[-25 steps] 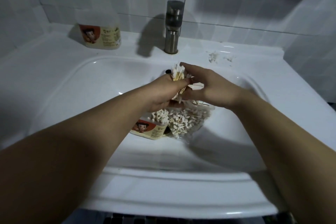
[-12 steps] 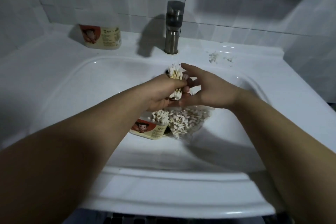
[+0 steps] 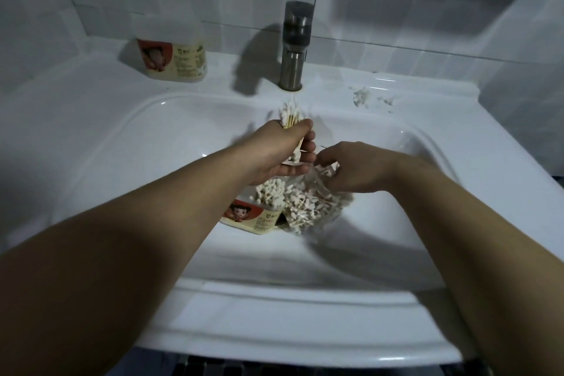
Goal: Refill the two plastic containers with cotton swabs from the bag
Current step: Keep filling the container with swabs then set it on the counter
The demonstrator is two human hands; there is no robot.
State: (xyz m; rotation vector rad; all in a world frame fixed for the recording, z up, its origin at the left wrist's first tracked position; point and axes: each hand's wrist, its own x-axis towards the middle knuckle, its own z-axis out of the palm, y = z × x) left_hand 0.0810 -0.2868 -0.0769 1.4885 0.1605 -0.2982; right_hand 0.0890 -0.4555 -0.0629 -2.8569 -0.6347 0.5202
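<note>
Fingers (image 3: 306, 146) of left hand (image 3: 274, 152) clamped round swab bundle (image 3: 290, 116) over sink (image 3: 152, 146) | right hand (image 3: 351, 168) curled at bag (image 3: 314, 207) mouth, grip unclear | near container (image 3: 253, 218) part-filled, touching bag; far-left container (image 3: 175, 59) on worktop (image 3: 91, 94) | step: gathering swabs | next: likely lower bundle upright into near container

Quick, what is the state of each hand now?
Left hand: holds a bundle of cotton swabs.
Right hand: at the bag; grip cannot be told.
</note>
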